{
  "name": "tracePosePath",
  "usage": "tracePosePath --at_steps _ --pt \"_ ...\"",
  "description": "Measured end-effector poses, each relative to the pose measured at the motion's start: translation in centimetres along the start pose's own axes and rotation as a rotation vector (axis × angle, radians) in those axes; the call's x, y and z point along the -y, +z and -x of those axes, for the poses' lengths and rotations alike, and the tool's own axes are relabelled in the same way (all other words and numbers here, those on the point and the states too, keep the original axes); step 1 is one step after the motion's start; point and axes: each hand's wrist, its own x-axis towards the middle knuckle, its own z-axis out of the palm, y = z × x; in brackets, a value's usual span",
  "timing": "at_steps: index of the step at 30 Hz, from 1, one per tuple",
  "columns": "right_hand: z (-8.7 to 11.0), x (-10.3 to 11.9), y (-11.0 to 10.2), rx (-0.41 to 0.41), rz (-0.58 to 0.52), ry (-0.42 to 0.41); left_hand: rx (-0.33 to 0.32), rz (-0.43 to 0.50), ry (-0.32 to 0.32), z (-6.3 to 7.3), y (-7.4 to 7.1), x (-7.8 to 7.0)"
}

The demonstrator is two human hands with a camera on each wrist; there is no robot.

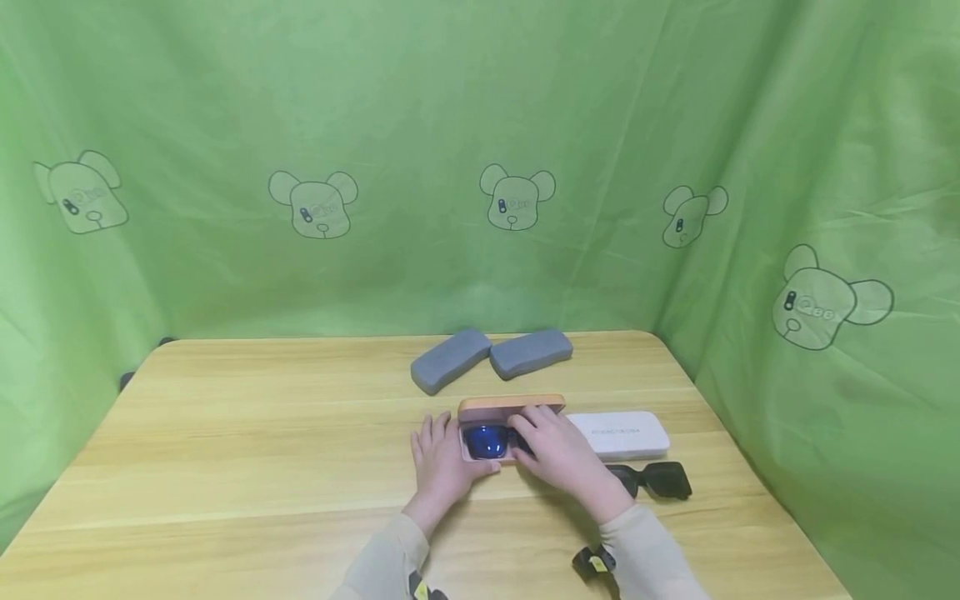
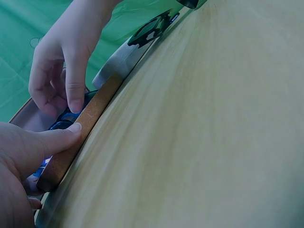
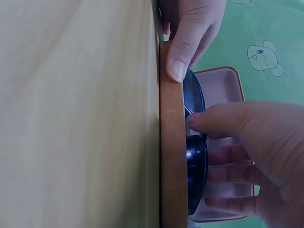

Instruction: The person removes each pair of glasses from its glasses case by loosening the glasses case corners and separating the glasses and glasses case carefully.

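Observation:
An orange-brown glasses case (image 1: 480, 408) lies open on the table, its lid raised at the back. Sunglasses (image 1: 486, 442) with dark blue lenses sit inside it. My left hand (image 1: 442, 462) holds the case at its left end, the thumb on the front wall (image 2: 97, 108). Over the right half of the case, my right hand (image 1: 558, 448) pinches the sunglasses; in the right wrist view its thumb is at the bridge and its fingers reach behind one lens (image 3: 197, 173). In the head view this hand hides the right lens.
Two grey glasses cases, one on the left (image 1: 450, 360) and one on the right (image 1: 531, 353), lie at the back of the wooden table (image 1: 225, 450). A white case (image 1: 622, 433) is right of the orange one, with black sunglasses (image 1: 663, 481) in front. Green cloth (image 1: 420, 100) surrounds the table.

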Motion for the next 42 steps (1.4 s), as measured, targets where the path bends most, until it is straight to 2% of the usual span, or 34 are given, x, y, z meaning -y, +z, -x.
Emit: tracePosePath --at_steps 19,33,42 --pt "-0.2 1.3 0.2 -0.045 0.017 0.088 0.003 -0.01 -0.004 -0.2 0.0 -0.1" --pt "0.1 1.4 0.4 -0.082 0.062 0.066 0.004 -0.005 -0.001 0.1 0.2 0.1" --pt "0.0 1.4 0.4 -0.07 0.092 0.089 0.001 -0.003 0.002 0.1 0.2 0.1"
